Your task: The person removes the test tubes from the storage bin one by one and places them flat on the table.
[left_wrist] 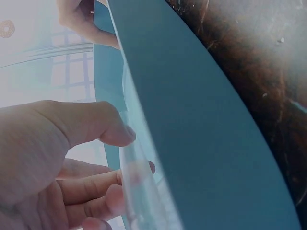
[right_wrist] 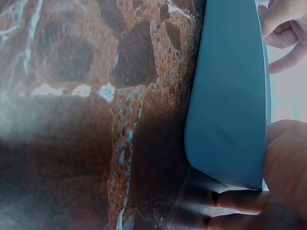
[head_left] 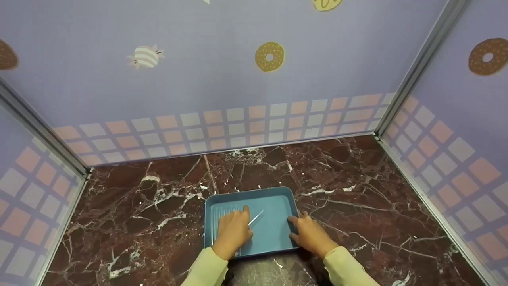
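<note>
Pale sleeves [head_left: 206,268] reached a blue tray [head_left: 274,238], its right wall gripped by the right hand [head_left: 311,235], the left hand [head_left: 233,230] pinching a clear plastic piece [left_wrist: 146,206] inside, apparently not yet released.

Before me, a polished dark-red marbled surface [head_left: 373,214] with pale veining, a lavender rear panel [head_left: 214,85], a printed striped candy [head_left: 146,57] left of a printed doughnut [head_left: 260,57], a pink-and-white square grid [head_left: 257,126] along the panel's lower edge, grey metal profiles [head_left: 418,67] at both rear corners
</note>
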